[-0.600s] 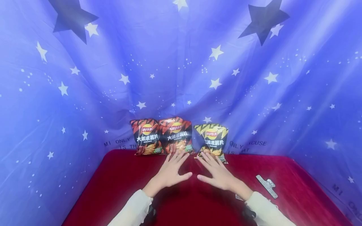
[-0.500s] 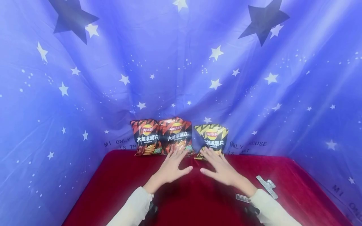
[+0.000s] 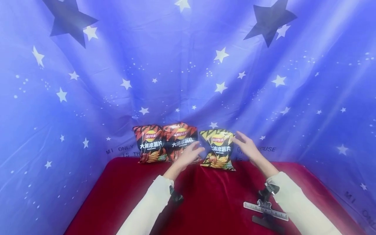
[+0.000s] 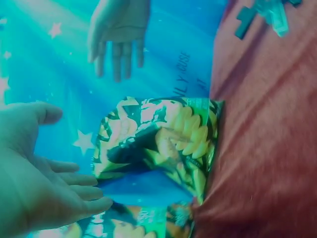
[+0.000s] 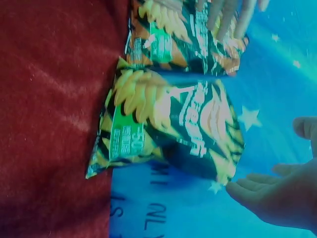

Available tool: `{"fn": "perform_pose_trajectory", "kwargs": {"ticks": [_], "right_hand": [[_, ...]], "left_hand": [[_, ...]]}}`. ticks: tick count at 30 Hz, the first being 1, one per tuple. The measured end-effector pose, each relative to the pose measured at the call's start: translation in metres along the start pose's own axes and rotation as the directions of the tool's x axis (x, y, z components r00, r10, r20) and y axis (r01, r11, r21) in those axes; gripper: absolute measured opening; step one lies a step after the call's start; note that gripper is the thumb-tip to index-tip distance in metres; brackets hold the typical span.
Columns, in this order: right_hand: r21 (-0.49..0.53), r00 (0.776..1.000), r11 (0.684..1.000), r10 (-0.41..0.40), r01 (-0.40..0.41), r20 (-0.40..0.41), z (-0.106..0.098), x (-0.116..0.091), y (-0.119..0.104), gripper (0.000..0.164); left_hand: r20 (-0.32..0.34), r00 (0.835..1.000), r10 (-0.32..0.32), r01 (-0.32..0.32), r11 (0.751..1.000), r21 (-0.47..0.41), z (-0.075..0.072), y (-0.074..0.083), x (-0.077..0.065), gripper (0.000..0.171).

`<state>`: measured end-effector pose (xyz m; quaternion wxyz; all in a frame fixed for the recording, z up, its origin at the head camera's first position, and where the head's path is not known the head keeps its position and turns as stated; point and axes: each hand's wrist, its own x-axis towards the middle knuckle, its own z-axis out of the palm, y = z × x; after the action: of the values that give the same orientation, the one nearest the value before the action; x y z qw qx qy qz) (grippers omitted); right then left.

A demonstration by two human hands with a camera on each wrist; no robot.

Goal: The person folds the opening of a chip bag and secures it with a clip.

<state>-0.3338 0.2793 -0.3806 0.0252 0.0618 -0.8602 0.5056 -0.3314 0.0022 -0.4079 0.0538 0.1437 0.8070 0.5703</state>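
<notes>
A yellow-and-black bag of chips [image 3: 218,153] stands upright at the back of the table. My right hand [image 3: 249,148] is beside its upper right corner, fingers extended; in the right wrist view the fingertips [image 5: 237,191] meet that corner in the picture, and I cannot tell whether they touch. My left hand [image 3: 188,156] is on the other side, in front of a red-and-black chip bag [image 3: 180,135] and partly covering it. Its fingers [image 4: 81,191] are extended and it holds nothing. Another red-and-black chip bag [image 3: 151,147] leans against the middle one at the left.
A silver clip with a ruled bar [image 3: 265,210] lies on the red cloth-covered table [image 3: 117,195] under my right wrist, next to a dark flat piece [image 3: 265,225]. Behind the bags hangs a blue curtain [image 3: 176,65] with stars, close to them.
Both hands have moved apart and further forward, the right one to the outer side of the yellow bag. The bags stand as before. The silver clip near the right forearm shows more fully.
</notes>
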Motion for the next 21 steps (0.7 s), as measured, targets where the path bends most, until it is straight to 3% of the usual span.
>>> {"fn": "perform_pose_trajectory", "kwargs": {"ticks": [3, 6, 11, 15, 21], "right_hand": [[0.106, 0.996, 0.990, 0.093, -0.094, 0.014, -0.006, 0.007, 0.007, 0.073], [0.241, 0.984, 0.954, 0.164, -0.176, 0.071, -0.009, 0.011, 0.016, 0.072], [0.402, 0.962, 0.876, 0.215, -0.266, 0.168, -0.010, 0.016, 0.029, 0.069], [0.444, 0.953, 0.847, 0.215, -0.292, 0.216, -0.012, 0.022, 0.040, 0.061], [0.430, 0.930, 0.840, 0.217, -0.332, 0.295, -0.013, 0.029, 0.058, 0.056]], "left_hand": [[-0.063, 0.997, -0.052, 0.044, 0.991, -0.125, 0.010, -0.004, 0.014, 0.059], [-0.108, 0.990, -0.092, 0.068, 0.974, -0.216, 0.020, -0.011, 0.027, 0.054], [-0.087, 0.980, -0.178, 0.132, 0.913, -0.386, 0.033, -0.021, 0.045, 0.056], [-0.035, 0.971, -0.237, 0.192, 0.858, -0.476, 0.041, -0.025, 0.055, 0.059], [-0.003, 0.968, -0.250, 0.214, 0.836, -0.505, 0.049, -0.028, 0.063, 0.060]]}}
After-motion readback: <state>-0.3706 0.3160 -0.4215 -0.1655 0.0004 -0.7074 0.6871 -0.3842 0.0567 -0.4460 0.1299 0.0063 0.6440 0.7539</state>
